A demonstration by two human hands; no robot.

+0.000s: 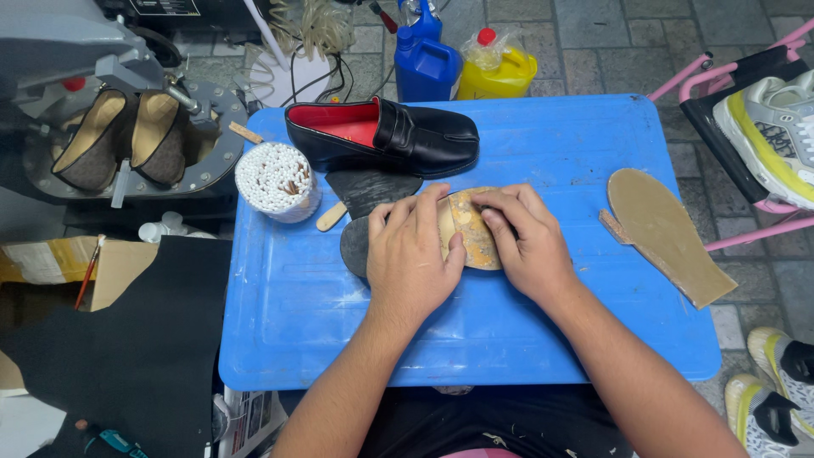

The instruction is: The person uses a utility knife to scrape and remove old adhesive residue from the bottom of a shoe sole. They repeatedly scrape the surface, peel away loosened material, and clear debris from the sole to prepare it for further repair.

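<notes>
Both hands lie palm-down at the middle of the blue tabletop [297, 322], forearms coming in from 6 o'clock. The left hand [411, 259] presses flat, fingers together, on a shoe sole [471, 233]; the right hand [526, 242] curls its fingers over the sole's far edge, grip pressed onto it. At 11 o'clock a cup [278, 182] is packed with white sticks. A black loafer [386, 136] lies at 12 o'clock. Blue [426, 64] and yellow [500, 72] jugs stand beyond, contents unseen.
</notes>
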